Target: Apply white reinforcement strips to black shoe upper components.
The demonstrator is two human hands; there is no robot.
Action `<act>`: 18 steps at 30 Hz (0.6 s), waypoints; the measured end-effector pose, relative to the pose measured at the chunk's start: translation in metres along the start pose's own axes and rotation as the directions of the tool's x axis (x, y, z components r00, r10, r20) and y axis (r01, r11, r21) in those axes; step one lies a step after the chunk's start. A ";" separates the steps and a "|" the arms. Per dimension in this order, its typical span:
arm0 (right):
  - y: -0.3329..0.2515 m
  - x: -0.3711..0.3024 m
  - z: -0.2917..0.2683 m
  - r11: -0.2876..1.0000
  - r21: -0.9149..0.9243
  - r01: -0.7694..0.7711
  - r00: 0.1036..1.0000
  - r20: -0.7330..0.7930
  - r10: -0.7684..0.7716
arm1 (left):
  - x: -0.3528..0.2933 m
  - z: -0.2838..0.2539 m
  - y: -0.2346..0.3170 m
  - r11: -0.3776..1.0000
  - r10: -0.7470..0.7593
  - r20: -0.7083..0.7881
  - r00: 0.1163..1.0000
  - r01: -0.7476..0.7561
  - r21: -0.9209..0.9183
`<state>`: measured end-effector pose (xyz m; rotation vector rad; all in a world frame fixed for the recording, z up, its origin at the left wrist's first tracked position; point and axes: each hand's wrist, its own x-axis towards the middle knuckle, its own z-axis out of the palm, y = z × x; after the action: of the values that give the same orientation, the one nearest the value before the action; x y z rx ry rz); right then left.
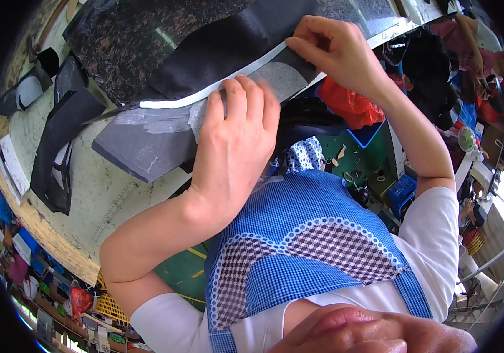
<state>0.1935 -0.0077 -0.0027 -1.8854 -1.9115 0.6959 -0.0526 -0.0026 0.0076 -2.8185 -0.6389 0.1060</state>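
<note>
Along the near edge of a dark speckled stone slab [116,53], a slim white strip [205,92] borders a black leather-like sheet [211,53]. Strip and sheet share a long axis, slanting from lower left up to upper right. The right hand [334,56] pinches thumb and forefinger together at the strip's upper right end. The left hand [237,126] rests palm down over the strip and a grey board [146,144], fingers bent; its thumb is hidden, so whether it grasps anything cannot be told. Slab and board sit on a pale, speckled counter [87,176], with black offcuts [57,150] at left. Beyond are a red plastic bag [352,103], green floor [190,270] and a small fan [467,139]. The person wears a blue checked apron [311,282].
</note>
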 end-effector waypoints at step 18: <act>0.011 -0.033 0.023 0.877 -0.386 0.285 0.914 -0.167 -0.371 | 0.068 0.010 -0.030 0.921 -0.095 -0.246 0.965 -0.009 -0.391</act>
<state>0.1900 -0.0426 -0.0251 -1.6663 -2.2294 0.0134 -0.0049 0.0555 0.0045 -3.1094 -0.7267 -0.4438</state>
